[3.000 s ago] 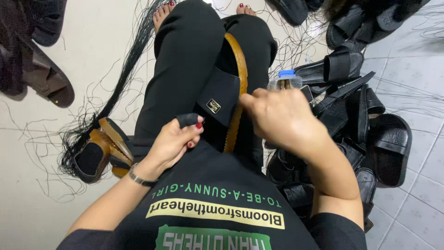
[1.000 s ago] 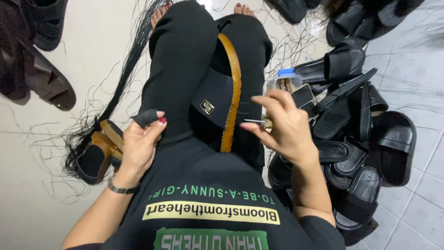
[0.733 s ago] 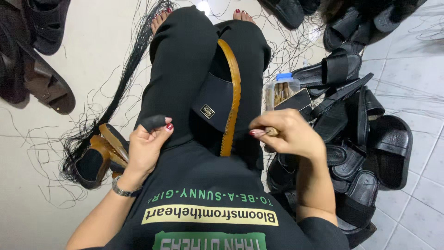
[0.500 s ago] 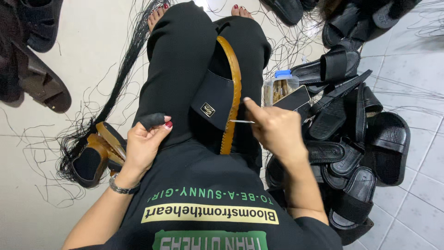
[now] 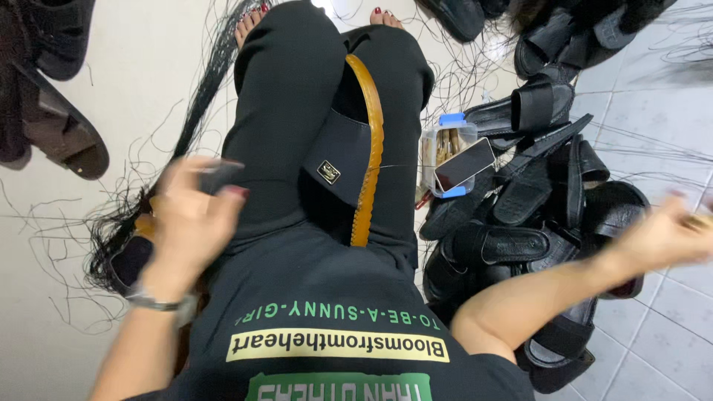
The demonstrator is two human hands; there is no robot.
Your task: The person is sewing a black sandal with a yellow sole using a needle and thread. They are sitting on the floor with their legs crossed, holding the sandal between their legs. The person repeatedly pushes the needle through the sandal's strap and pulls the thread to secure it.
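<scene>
**Stitching partway along the sandal's edge**

On the far left, brown sandals [image 5: 63,137] lie on the pale floor, with loose black thread [image 5: 152,204] strewn and bunched beside the leg. The left hand [image 5: 189,223] is raised above the thigh, blurred, its fingers curled around a small dark piece [image 5: 219,174]; what that piece is cannot be told.

In the middle, a sandal [image 5: 353,160] rests on the lap between the black trouser legs. Its strap is smooth and dark with a small square metal badge, and its sole edge is tan, curved and ribbed with stitches. A thin thread [image 5: 401,165] runs taut from that edge toward the right, so the sewing looks to be midway: part of the rim reads as stitched, but the line is not cut or tied off.

Just beside the knee stands a clear plastic box [image 5: 442,145] with a blue lid, a phone [image 5: 464,163] lying across it. Further right is a heap of black sandals [image 5: 549,186], matte and textured, on grey tiles. The right hand [image 5: 672,234] is flung far out, blurred; it seems pinched shut, likely on the thread's end, though the grip cannot be told for sure.
</scene>
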